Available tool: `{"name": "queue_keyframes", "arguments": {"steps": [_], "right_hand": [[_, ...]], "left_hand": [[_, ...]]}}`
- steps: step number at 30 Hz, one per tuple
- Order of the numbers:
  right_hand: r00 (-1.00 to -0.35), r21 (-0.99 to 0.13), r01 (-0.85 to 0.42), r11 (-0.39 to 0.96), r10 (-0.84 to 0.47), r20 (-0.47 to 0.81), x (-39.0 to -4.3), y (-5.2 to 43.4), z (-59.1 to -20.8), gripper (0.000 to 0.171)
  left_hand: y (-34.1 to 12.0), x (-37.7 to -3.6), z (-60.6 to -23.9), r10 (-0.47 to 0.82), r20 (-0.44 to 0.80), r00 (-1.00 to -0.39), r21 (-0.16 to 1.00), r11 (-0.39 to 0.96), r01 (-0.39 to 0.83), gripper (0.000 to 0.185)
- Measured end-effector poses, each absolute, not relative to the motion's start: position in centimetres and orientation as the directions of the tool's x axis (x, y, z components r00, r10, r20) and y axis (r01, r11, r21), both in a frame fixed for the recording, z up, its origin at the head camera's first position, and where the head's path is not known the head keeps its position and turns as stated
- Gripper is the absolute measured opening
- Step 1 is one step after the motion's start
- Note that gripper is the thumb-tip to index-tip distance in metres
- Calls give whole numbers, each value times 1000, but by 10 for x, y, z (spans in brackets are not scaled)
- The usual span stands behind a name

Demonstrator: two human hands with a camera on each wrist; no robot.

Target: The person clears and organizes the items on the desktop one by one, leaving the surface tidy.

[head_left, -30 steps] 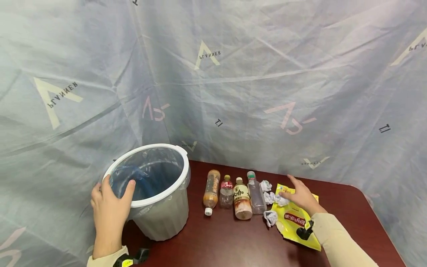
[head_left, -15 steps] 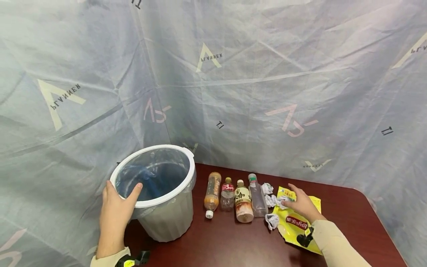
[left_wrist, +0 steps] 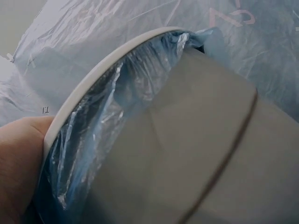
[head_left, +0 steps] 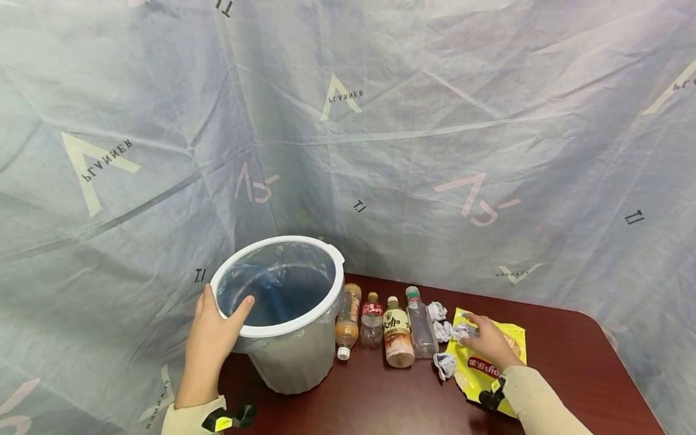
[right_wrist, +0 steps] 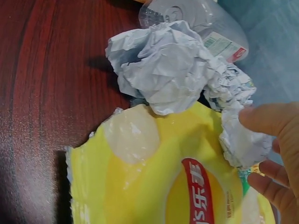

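While my left hand (head_left: 213, 335) gripped the bin (head_left: 296, 356) by its rim to steady it, my right hand (head_left: 487, 340), right of the bin, pinched a paper ball (head_left: 463, 331) off the yellow bag (head_left: 492, 368); four bottles (head_left: 396, 332) lay between.

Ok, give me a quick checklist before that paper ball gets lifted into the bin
1. Left hand grips the bin rim: ok.
2. Bin mouth open, liner in place: ok.
3. Right hand fingers on the paper ball: ok; a firm pinch: cannot tell.
4. Ball free of the yellow bag: cannot tell, it lies on the bag's edge.
5. Bottles lie flat between ball and bin, so the lift must clear them: ok.
6. Bin standing flat on the table: cannot tell.
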State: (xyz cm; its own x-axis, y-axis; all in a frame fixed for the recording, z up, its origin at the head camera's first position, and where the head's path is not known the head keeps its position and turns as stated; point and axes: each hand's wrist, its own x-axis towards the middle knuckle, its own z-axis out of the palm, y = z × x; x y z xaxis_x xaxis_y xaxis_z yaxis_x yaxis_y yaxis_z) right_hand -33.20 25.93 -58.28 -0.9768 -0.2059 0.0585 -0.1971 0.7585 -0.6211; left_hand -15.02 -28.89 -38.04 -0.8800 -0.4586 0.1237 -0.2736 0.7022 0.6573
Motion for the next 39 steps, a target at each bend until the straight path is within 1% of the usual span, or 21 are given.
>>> {"name": "queue_keyframes", "arguments": {"steps": [3, 11, 16, 21, 28, 32, 39], "right_hand": [[-975, -614, -214, 760, -203, 89, -332, 258, -586, 66], [-976, -577, -216, 788, -178, 121, -333, 258, -594, 46], [-980, -581, -198, 789, -151, 130, -333, 262, -587, 42], [-981, -579, -189, 793, -131, 141, -338, 263, -564, 40], [-965, -559, -241, 793, -133, 227, -345, 253, -524, 39], [-953, -544, -273, 793, -144, 267, -355, 242, -496, 41], [-921, -521, -335, 785, -156, 357, -366, 211, -455, 35]], "left_hand": [[-287, -153, -380, -435, 128, -891, 653, 713, -254, 115], [-286, -158, -380, -407, 111, -907, 653, 718, -242, 112], [-287, -161, -381, -397, 111, -911, 659, 715, -231, 111], [-288, -164, -380, -377, 115, -919, 663, 718, -211, 110], [-295, -170, -378, -323, 113, -940, 661, 730, -172, 106], [-299, -172, -378, -295, 111, -949, 657, 738, -153, 105], [-301, -172, -378, -274, 123, -954, 615, 775, -143, 103]]}}
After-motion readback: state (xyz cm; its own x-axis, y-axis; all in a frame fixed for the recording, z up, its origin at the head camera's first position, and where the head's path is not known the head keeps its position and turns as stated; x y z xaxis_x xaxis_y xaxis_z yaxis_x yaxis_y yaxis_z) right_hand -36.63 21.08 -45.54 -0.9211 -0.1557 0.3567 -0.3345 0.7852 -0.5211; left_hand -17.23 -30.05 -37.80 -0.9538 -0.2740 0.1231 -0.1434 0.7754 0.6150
